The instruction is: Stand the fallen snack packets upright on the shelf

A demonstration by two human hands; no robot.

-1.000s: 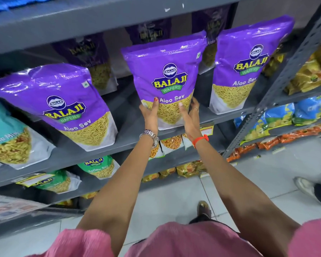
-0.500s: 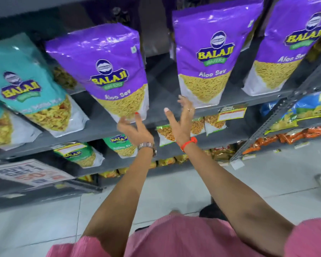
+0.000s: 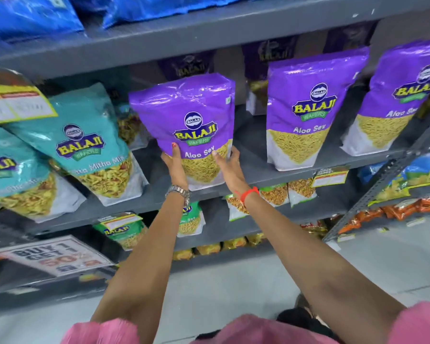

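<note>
Purple "Balaji Wafers Aloo Sev" packet (image 3: 188, 125) gripped by left hand (image 3: 175, 167) and right hand (image 3: 227, 167) fingers.

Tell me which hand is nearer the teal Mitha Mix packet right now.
Left. The left hand grips the left edge of the purple Aloo Sev packet, the side facing the teal Mitha Mix packet. The right hand holds that purple packet's far right edge.

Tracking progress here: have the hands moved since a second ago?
Yes. Left hand and right hand went left, away from the yellow price tag, onto the next purple packet.
</note>
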